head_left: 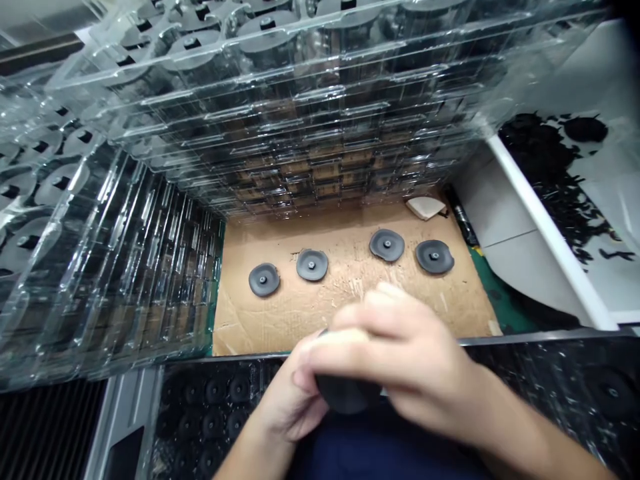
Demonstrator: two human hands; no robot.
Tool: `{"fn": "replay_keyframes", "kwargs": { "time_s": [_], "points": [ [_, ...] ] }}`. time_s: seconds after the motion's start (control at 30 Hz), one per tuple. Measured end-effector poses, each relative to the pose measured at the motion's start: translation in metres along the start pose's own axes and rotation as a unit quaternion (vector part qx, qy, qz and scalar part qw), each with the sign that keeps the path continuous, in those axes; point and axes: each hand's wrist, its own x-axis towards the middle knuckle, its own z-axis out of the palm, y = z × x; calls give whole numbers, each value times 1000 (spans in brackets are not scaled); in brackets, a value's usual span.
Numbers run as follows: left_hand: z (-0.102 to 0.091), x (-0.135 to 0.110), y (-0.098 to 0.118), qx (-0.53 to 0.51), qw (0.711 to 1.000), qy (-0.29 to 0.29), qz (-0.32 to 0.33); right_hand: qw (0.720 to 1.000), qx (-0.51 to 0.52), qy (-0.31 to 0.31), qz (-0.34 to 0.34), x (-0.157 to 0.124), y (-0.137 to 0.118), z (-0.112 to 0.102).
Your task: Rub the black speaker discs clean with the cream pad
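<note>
Both hands [413,353] curl closed around a dark round part [345,395], near four discs [317,257] on cardboard [270,323].

Bright white light falls on the brown cardboard-covered surface [295,327] at centre, with soft shade along its upper edge. Sharp glare streaks the stacked clear plastic trays [320,113] across the upper and left frame. Blur softens the bare right hand [420,347] and bare left hand [290,393]; the black rounded piece [347,397] between them loses detail. Wide-angle distortion stretches the sides, and the upper right corner sinks into black.
</note>
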Motion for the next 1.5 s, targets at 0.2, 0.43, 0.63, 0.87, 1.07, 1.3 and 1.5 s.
{"fn": "replay_keyframes", "kwargs": {
  "time_s": [0.2, 0.43, 0.63, 0.87, 1.07, 1.3, 1.5],
  "points": [
    [-7, 2, -5, -178, 979, -85, -45, 976, 30, 26, 213, -24, 69, 11],
    [-14, 3, -1, -197, 968, -147, -50, 959, -34, 129, 250, -64, 87, 60],
    [-16, 2, -1, -202, 966, -156, -30, 966, -12, 118, 230, -69, 57, 50],
    [-20, -4, -13, 300, 916, 23, 265, 955, -68, 139, 253, -82, 40, 62],
    [-23, -15, -15, 448, 826, 21, 342, 969, -110, 149, 162, -83, 22, 55],
    [-30, -33, -18, 455, 809, 46, 370, 976, -47, 135, 162, -78, -2, 41],
    [-30, -51, -14, 397, 869, 25, 295, 947, 159, 27, 277, -53, -26, 32]
  ]
}}
